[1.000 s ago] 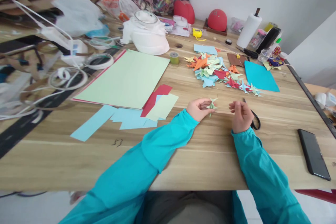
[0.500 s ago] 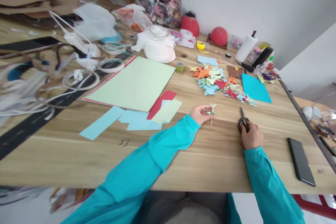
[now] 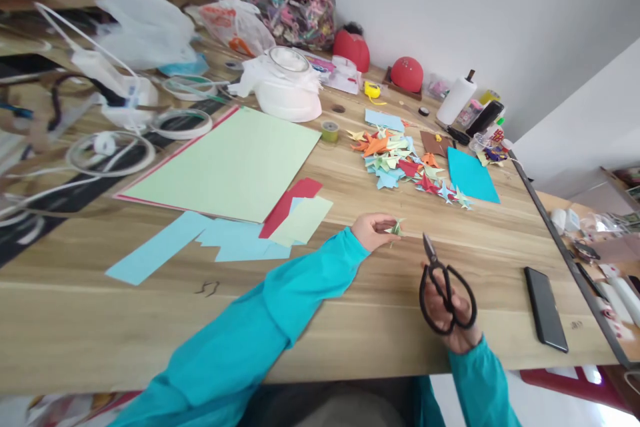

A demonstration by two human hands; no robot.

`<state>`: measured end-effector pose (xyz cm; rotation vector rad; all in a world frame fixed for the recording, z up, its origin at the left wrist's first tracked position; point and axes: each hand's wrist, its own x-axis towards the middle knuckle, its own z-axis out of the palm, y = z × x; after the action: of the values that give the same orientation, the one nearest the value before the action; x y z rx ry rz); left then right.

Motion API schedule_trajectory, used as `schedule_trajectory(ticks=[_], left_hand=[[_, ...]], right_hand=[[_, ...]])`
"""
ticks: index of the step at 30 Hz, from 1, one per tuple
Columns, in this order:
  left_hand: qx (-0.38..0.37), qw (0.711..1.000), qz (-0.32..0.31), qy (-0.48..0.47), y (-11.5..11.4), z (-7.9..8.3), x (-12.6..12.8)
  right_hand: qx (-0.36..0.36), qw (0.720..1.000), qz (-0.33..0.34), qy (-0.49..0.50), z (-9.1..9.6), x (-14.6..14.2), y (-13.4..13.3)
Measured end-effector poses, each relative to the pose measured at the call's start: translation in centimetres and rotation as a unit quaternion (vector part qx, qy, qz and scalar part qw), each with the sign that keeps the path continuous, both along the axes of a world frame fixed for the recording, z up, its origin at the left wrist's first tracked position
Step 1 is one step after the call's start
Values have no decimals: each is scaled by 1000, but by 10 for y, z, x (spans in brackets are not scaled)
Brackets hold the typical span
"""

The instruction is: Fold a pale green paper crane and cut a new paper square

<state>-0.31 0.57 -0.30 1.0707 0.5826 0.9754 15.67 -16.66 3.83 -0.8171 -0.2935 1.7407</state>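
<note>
Pinched in my left hand [image 3: 369, 232] is a small pale green folded paper crane [image 3: 397, 228], held by its near side just above the table. My right hand [image 3: 439, 310] is turned palm up, with black-handled scissors [image 3: 434, 263] lying across the palm and fingers, blades closed and tips pointing away from me. Beyond both hands lies a pile of folded paper cranes [image 3: 385, 160] in orange, green, red and blue. Cut paper pieces, including a pale green one [image 3: 301, 221] and a light blue strip [image 3: 159, 248], rest left of my left hand.
A large pale green sheet [image 3: 225, 163] lies on the left over a red edge. Coiled white cables [image 3: 110, 153] and a power strip fill the far left. A turquoise sheet [image 3: 473, 174] sits beyond the cranes, and a black phone [image 3: 545, 308] lies at the right.
My right hand has lifted the scissors off the table and turned palm up beneath them. The crane has turned in my left hand's fingers. The view has shifted slightly to the right.
</note>
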Motion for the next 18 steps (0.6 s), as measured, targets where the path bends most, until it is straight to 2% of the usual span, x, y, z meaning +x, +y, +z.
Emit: schedule_trajectory(ticks=[4, 6, 8, 10, 14, 18], left_hand=[[-3, 1000, -8, -8, -1, 2, -1], [1, 1000, -11, -8, 0, 2, -2], [3, 1000, -14, -7, 0, 2, -2], [2, 1000, -17, -3, 0, 2, -2], [-5, 1000, -16, 5, 1, 3, -2], [-9, 1000, -17, 11, 1, 7, -3]], right_hand=[[45, 979, 129, 148, -6, -17, -16], [59, 984, 100, 132, -3, -24, -16], [74, 994, 31, 70, 4, -32, -14], [88, 996, 3, -19, 12, -41, -9], [98, 972, -86, -197, 17, -60, -2], [110, 967, -84, -215, 16, -73, 1]])
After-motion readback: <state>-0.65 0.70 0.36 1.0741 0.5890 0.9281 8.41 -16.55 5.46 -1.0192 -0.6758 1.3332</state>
